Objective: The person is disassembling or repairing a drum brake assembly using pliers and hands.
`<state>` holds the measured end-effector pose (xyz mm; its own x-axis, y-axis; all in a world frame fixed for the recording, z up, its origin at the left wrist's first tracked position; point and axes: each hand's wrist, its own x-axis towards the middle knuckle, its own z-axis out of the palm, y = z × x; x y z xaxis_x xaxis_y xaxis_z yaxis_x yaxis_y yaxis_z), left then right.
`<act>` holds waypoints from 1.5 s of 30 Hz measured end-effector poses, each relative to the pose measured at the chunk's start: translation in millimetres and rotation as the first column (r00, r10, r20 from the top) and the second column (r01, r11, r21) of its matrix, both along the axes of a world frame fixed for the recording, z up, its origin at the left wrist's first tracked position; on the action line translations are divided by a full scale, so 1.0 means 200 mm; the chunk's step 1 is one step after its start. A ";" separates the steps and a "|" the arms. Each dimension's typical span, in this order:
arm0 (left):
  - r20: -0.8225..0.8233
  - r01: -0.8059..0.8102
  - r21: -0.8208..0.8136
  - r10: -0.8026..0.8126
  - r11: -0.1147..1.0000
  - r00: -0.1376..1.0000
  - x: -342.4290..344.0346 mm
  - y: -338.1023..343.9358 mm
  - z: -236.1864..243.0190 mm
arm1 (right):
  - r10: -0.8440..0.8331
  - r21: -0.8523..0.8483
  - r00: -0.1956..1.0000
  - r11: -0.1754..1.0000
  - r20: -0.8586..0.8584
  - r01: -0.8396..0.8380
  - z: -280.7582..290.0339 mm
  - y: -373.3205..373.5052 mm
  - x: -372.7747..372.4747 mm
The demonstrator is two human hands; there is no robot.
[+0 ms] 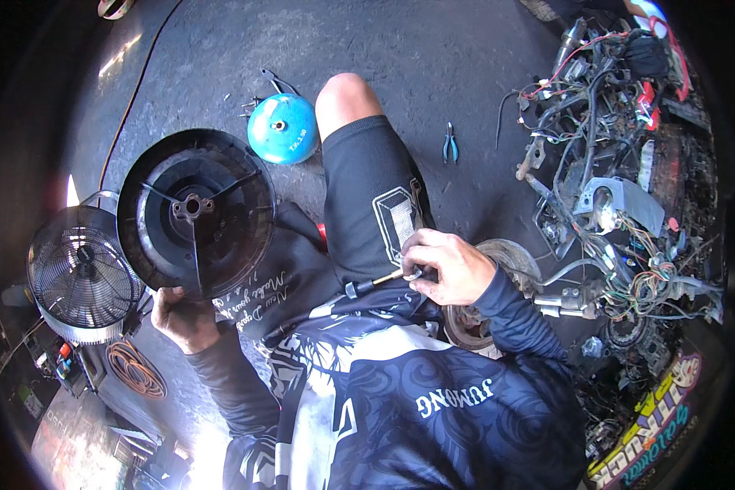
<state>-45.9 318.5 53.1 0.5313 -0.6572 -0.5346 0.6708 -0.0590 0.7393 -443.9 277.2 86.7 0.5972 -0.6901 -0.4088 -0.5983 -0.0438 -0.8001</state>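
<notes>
My left hand (186,320) grips the lower rim of a large round black dish (241,245), its fingers partly hidden behind it. Three thin ribs run from the dish's rim to a metal centre piece with a hole. Over my thigh, my right hand (451,265) is closed around one end of a slim rod-like tool (377,282). Its shaft looks yellowish, with a black thicker section pointing left; its exact kind is unclear. Ahead of the dish rests a turquoise round metal tank (282,129) with a brass fitting in its middle.
Blue-handled pliers (450,144) lie on the dark floor. A heap of wiring and machine parts (608,180) fills the right side. At left stand a caged fan (83,265) and a coiled orange hose (136,369). A round metal part (508,255) sits beside my right forearm.
</notes>
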 end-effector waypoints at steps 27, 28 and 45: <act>-0.109 0.104 -0.145 -0.120 0.984 0.987 -0.25 0.25 0.07 | 0.486 -0.200 0.854 0.832 -0.185 -0.517 -0.13 -0.08 -0.07; -0.140 0.036 -0.244 -0.072 0.969 0.988 -0.28 0.27 0.05 | 0.481 -0.140 0.854 0.848 -0.199 -0.511 -0.12 -0.08 -0.07; -0.107 -0.198 -0.318 0.173 0.927 0.979 -0.23 0.52 0.13 | 0.478 -0.077 0.836 0.855 -0.268 -0.513 0.02 -0.25 0.04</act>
<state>-92.8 422.2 78.8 0.6272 -0.6952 -0.3510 0.7009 0.3073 0.6436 -435.4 226.8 90.7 0.7752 -0.3867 -0.4995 -0.6316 -0.4852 -0.6047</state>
